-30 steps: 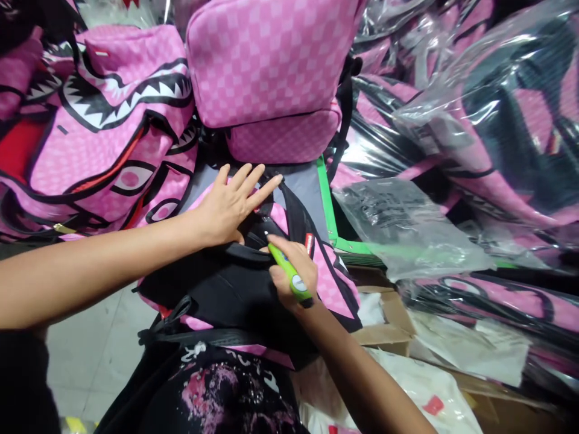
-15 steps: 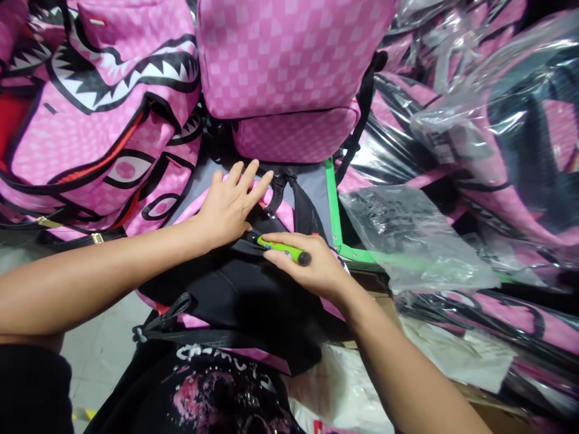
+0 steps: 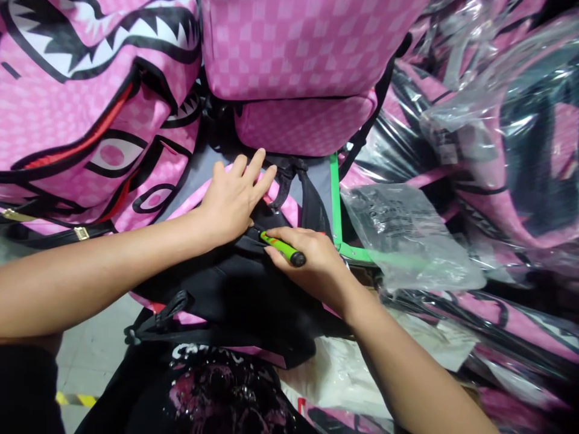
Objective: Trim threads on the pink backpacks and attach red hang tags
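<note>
A backpack [image 3: 217, 295] lies back side up before me, black with pink edges and black straps. My left hand [image 3: 237, 202] rests on its upper part, palm down and fingers spread, near a strap loop. My right hand [image 3: 307, 256] is closed around a green pen-shaped tool [image 3: 280, 246] with a black rear end. Its thin dark tip points at the black fabric beside my left thumb. Whether the tip touches the fabric I cannot tell.
Pink backpacks with shark teeth and eyes [image 3: 113, 150] stand at the left. A pink checkered backpack [image 3: 294, 54] stands ahead on a grey surface with a green edge [image 3: 335, 205]. Plastic-wrapped backpacks [image 3: 534, 150] pile up at the right, beside a clear plastic bag [image 3: 407, 235].
The view has shifted slightly, so the backpacks at the left sit further left and higher. My left hand stays on the backpack. The green tool is tilted a little more steeply in my right hand.
</note>
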A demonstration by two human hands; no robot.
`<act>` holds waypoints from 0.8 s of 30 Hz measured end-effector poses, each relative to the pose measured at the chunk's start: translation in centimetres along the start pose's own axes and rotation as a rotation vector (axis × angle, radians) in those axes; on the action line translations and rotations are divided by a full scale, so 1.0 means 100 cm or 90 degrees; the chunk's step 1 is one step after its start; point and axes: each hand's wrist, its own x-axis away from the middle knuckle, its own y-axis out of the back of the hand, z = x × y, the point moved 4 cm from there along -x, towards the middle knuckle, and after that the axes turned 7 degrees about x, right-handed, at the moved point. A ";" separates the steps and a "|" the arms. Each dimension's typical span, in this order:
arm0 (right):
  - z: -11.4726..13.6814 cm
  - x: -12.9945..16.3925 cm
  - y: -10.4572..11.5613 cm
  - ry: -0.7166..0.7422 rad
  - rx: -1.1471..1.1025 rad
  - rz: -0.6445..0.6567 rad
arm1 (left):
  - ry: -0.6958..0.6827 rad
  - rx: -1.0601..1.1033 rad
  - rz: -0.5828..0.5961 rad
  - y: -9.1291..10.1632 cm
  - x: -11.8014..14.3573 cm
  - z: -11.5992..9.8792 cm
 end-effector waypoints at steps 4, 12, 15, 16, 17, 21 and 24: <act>0.003 0.000 -0.001 0.048 0.027 -0.024 | 0.005 0.006 0.006 0.000 0.001 0.000; 0.003 -0.004 -0.001 0.046 0.054 0.000 | -0.002 0.032 0.002 -0.002 0.001 0.002; 0.004 -0.005 -0.001 0.044 0.043 -0.005 | 0.002 0.072 -0.002 -0.002 0.000 0.002; 0.004 -0.005 -0.001 0.037 0.044 -0.004 | 0.003 0.080 -0.003 -0.002 0.000 0.002; 0.004 -0.004 -0.001 0.030 0.044 -0.004 | 0.004 0.086 -0.003 -0.002 0.000 0.002; 0.005 -0.004 -0.002 0.022 0.033 -0.003 | 0.000 0.084 -0.002 -0.002 0.000 0.002; 0.006 -0.004 -0.001 0.023 0.043 0.002 | -0.005 0.070 -0.002 -0.003 0.000 0.002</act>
